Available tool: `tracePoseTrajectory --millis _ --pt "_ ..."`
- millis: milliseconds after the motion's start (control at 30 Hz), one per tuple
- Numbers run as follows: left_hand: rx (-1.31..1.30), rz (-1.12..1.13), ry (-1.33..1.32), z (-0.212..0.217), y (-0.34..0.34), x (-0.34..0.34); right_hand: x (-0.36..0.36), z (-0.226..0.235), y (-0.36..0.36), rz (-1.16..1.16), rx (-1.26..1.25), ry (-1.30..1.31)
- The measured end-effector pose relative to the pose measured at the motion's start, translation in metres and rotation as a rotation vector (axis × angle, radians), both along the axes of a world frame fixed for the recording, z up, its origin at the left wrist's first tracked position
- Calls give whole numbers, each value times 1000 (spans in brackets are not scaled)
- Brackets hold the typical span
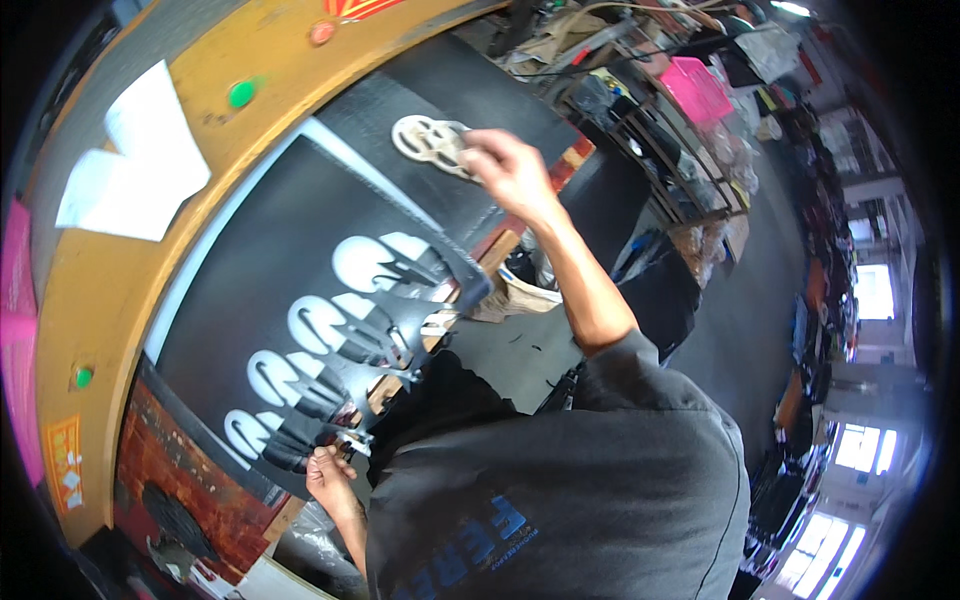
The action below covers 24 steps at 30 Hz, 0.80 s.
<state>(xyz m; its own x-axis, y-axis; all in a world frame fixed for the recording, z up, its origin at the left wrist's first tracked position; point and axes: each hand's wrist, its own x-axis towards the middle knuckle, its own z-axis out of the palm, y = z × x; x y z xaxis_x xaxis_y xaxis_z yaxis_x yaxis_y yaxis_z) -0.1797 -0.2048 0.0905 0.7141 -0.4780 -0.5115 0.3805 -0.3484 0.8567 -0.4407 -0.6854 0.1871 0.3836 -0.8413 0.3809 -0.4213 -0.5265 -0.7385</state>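
Note:
My right hand [508,172] is closed on the edge of a pale cutting die [418,130], a flat frame with rounded openings, over a dark board at the far end of the bench. My left hand [328,472] is pinched at the near edge of a black sheet [270,240]; what lies in its fingers I cannot make out. A row of curved cut-outs in the sheet shows the white surface [362,262] beneath. Dark cut strips [400,340] hang loose along the sheet's near edge, close to my left hand.
A yellow machine beam [225,120] with green buttons [242,94] arches over the far left, white paper [140,160] lying on it. At the lower left is a worn red-brown board [190,480]. A metal rack [660,150] and a pink basket [695,90] stand upper right.

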Motion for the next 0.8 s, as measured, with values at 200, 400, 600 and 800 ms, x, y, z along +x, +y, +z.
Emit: tracePoseTrajectory --millis 200,400,600,800 --pt "48 -238 -30 17 -46 0 -153 -56 53 -512 40 -205" --pt "47 -391 -172 30 -30 22 -188 -157 107 -554 438 323" --pt "47 -99 -382 25 81 123 -45 -170 171 -129 481 -286" --pt "446 350 -822 34 281 352 135 -67 304 349 736 -263"
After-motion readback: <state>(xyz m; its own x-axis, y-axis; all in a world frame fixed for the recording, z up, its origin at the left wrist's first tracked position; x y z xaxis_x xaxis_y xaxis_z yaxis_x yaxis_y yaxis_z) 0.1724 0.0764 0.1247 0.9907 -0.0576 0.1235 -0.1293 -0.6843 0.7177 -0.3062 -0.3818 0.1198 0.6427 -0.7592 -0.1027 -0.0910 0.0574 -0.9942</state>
